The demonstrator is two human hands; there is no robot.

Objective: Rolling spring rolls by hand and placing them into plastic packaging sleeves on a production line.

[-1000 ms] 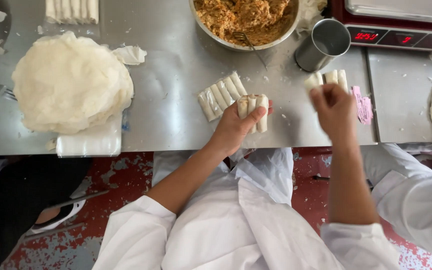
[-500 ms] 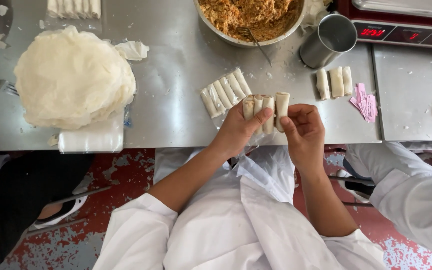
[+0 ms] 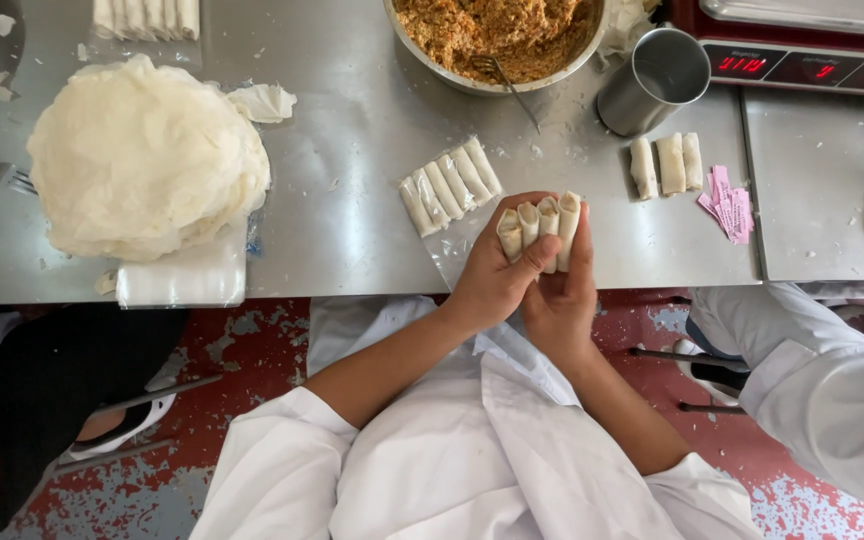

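Gripping four pale rolls (image 3: 539,226) upright between them, the left hand (image 3: 489,277) and right hand (image 3: 562,295) press clenched fingers (image 3: 581,248) around the bundle above the tabletop (image 3: 352,180) edge.

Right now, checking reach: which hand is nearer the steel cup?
Right. The right hand is below-left of the steel cup; the left hand sits farther left, both holding rolls.

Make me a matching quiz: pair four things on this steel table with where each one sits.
1. stack of round wrappers
2. bowl of filling
3. metal cup
4. four rolls

a. held in both hands
b. far left of the table
c. beside the red scale
d. top centre, with a fork in it

Pairs: 1-b, 2-d, 3-c, 4-a
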